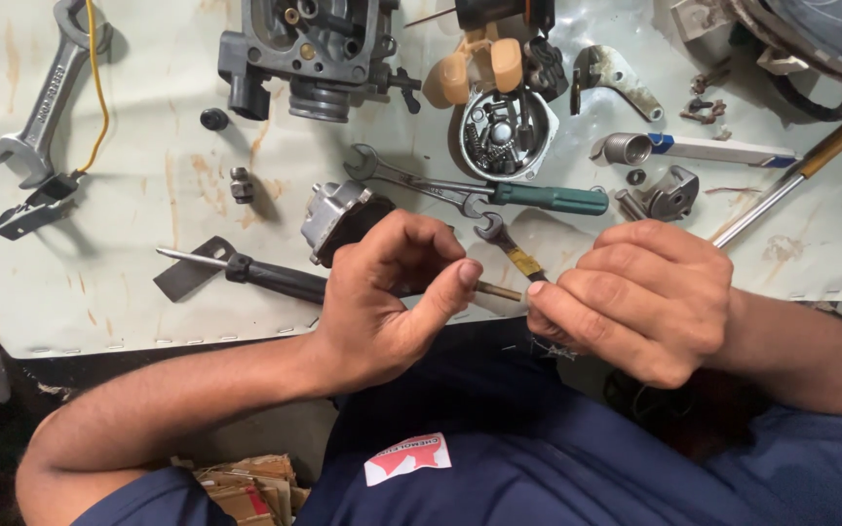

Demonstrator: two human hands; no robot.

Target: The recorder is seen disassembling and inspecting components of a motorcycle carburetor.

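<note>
Brass pin (499, 289) sits between both hands, above the lap at the counter (148, 205) edge. Left hand (382, 292) pinches one end, right hand (635, 297) is clamped on the other. It looks thin, stiff, light and slippery; best held near the ends.

Bare forearms, left hand (382, 292), right hand (635, 297), dark navy short-sleeved shirt, red-and-white chest patch

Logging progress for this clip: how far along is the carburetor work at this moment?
Done: the carburetor body lies stripped open, with springs and small parts gathered in a metal bowl. In hand: the left hand and right hand pinch a thin brass rod between fingertips. Left: wrenches and screwdrivers lie out and loose parts are scattered, so nothing looks reassembled.
</note>
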